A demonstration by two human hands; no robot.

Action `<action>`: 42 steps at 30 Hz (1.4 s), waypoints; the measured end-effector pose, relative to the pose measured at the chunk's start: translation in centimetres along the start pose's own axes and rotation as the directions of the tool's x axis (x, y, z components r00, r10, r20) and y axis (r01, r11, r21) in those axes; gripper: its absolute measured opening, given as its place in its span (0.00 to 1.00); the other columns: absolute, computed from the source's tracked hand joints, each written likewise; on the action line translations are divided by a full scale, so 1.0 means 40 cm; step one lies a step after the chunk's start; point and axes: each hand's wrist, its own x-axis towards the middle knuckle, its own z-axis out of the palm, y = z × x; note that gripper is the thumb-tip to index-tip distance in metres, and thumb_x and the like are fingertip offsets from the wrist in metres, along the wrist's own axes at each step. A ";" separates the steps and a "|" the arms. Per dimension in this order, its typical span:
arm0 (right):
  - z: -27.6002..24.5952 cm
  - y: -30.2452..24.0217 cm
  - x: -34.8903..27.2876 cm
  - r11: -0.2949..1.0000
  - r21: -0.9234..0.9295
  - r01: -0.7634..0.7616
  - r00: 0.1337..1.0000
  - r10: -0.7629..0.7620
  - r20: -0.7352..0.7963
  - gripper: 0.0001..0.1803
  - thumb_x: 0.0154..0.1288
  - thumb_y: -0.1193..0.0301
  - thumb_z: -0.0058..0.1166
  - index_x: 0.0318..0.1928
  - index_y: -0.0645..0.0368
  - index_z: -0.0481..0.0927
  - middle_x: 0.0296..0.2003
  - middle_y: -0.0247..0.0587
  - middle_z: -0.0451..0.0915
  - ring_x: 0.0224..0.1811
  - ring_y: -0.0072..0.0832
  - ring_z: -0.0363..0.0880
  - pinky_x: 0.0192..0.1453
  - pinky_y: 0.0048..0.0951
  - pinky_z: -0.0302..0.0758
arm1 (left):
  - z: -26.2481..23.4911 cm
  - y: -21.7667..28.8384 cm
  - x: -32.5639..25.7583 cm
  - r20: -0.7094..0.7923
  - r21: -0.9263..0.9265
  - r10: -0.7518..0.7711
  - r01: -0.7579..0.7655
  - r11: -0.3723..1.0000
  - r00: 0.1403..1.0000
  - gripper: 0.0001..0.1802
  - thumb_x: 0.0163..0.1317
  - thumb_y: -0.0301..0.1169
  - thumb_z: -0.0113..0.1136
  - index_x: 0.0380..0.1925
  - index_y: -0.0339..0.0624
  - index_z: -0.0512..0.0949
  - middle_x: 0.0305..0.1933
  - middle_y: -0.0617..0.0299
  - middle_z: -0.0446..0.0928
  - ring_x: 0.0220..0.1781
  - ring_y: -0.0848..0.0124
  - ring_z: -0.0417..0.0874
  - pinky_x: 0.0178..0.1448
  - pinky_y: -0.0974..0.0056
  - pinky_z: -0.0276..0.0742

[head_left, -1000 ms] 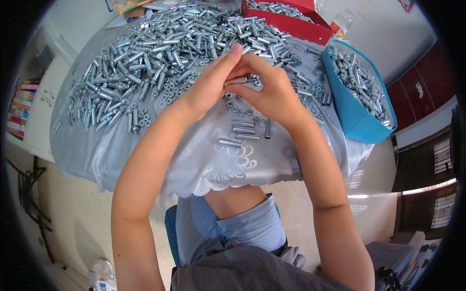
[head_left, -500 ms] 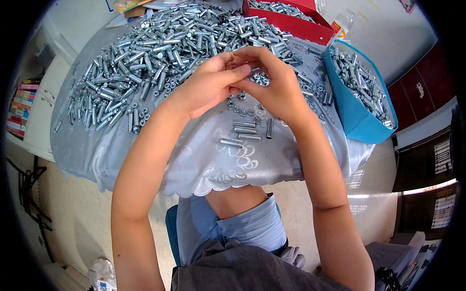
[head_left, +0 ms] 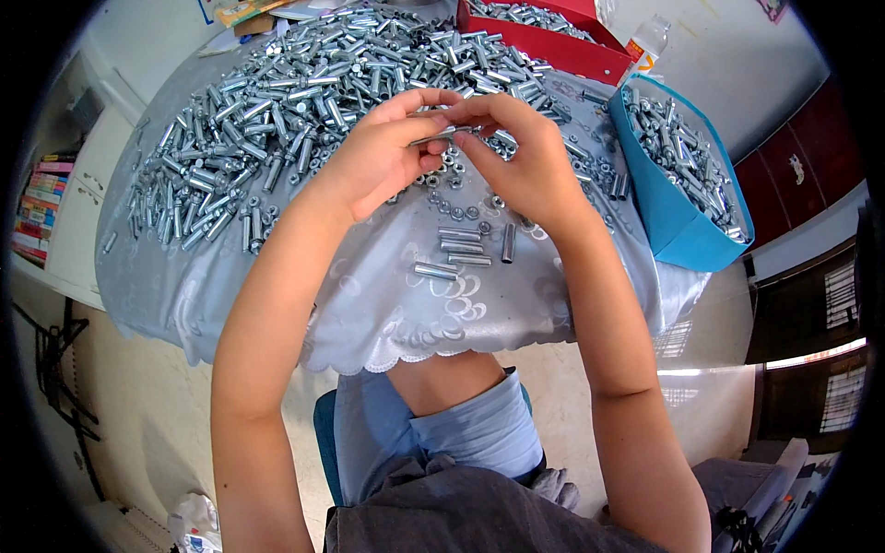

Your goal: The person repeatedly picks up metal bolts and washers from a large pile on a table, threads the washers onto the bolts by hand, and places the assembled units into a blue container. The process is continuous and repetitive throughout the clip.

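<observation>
Above the table's middle, both hands meet over a slim silver anchor bolt (head_left: 446,135). My left hand (head_left: 385,152) pinches its left end, and my right hand (head_left: 518,152) has thumb and fingers closed at its right end. The fingers cover part of the bolt, so its tip and any nut on it are hidden. Below the hands lie several loose metal sleeves (head_left: 461,246) and a short scatter of hex nuts (head_left: 455,182). A large heap of bolts and sleeves (head_left: 304,92) spreads behind and to the left.
A blue fabric bin (head_left: 671,217) full of similar metal parts stands at the right edge of the table. Farther back are a red box (head_left: 553,48) of parts and a clear bottle (head_left: 648,44). The grey tablecloth (head_left: 369,318) hangs in scalloped folds over the near edge.
My hands have drawn slightly apart, and more of the bolt shows between the fingertips. My left hand has shifted a little to the left. The loose sleeves lie as before.
</observation>
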 end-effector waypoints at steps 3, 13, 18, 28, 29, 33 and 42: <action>-0.003 -0.005 0.001 1.000 0.008 -0.026 1.000 0.026 0.008 0.10 0.51 0.80 0.55 0.37 0.65 0.76 0.34 0.45 0.78 0.35 0.35 0.78 0.41 0.29 0.74 | -0.002 0.003 -0.002 -0.010 -0.028 -0.004 0.003 1.000 1.000 0.14 0.61 0.28 0.48 0.47 0.39 0.69 0.42 0.65 0.72 0.34 0.79 0.70 0.37 0.73 0.67; -0.006 -0.026 0.006 0.991 0.079 -0.104 0.993 0.108 -0.055 0.16 0.51 0.78 0.58 0.43 0.62 0.73 0.30 0.38 0.80 0.31 0.21 0.75 0.35 0.21 0.71 | 0.009 0.010 -0.004 -0.028 0.030 -0.092 0.093 0.995 0.995 0.11 0.63 0.36 0.51 0.36 0.40 0.72 0.30 0.71 0.69 0.23 0.84 0.60 0.27 0.77 0.61; 0.002 -0.016 0.007 0.920 0.323 -0.222 0.965 0.255 -0.066 0.18 0.52 0.77 0.59 0.44 0.63 0.72 0.27 0.36 0.80 0.26 0.13 0.71 0.32 0.16 0.68 | 0.007 0.012 -0.005 0.017 0.046 -0.076 0.075 0.996 0.997 0.13 0.63 0.41 0.52 0.32 0.41 0.71 0.29 0.72 0.67 0.22 0.86 0.59 0.25 0.78 0.58; 0.007 0.010 0.001 0.943 0.097 -0.317 0.948 0.320 -0.007 0.09 0.53 0.76 0.57 0.37 0.61 0.77 0.27 0.40 0.79 0.26 0.22 0.73 0.32 0.22 0.70 | -0.023 0.022 -0.003 -0.109 -0.227 -0.114 0.087 0.970 0.987 0.07 0.57 0.30 0.54 0.28 0.39 0.70 0.25 0.66 0.69 0.17 0.83 0.59 0.21 0.75 0.56; 0.004 0.018 -0.002 0.945 -0.056 -0.322 0.946 0.324 0.033 0.08 0.53 0.76 0.56 0.36 0.60 0.79 0.27 0.40 0.78 0.26 0.25 0.75 0.32 0.24 0.71 | -0.032 0.021 -0.001 -0.154 -0.254 -0.101 0.059 0.965 0.983 0.06 0.57 0.30 0.54 0.28 0.40 0.70 0.24 0.66 0.69 0.17 0.83 0.59 0.21 0.75 0.56; 0.015 0.063 -0.017 0.964 -0.259 -0.056 0.988 0.091 0.125 0.08 0.53 0.77 0.55 0.35 0.56 0.82 0.28 0.40 0.75 0.30 0.29 0.73 0.36 0.28 0.70 | -0.034 0.017 0.004 -0.252 -0.250 -0.082 0.017 0.968 0.964 0.07 0.56 0.30 0.56 0.26 0.40 0.69 0.24 0.65 0.69 0.16 0.83 0.59 0.21 0.75 0.56; 0.035 0.092 -0.028 0.844 -0.532 0.064 0.985 0.033 0.171 0.14 0.49 0.75 0.54 0.37 0.44 0.83 0.30 0.38 0.72 0.38 0.35 0.71 0.44 0.31 0.70 | -0.010 0.018 -0.004 -0.301 -0.154 -0.076 0.030 0.988 0.951 0.07 0.56 0.31 0.56 0.30 0.41 0.70 0.26 0.66 0.69 0.17 0.83 0.59 0.21 0.76 0.57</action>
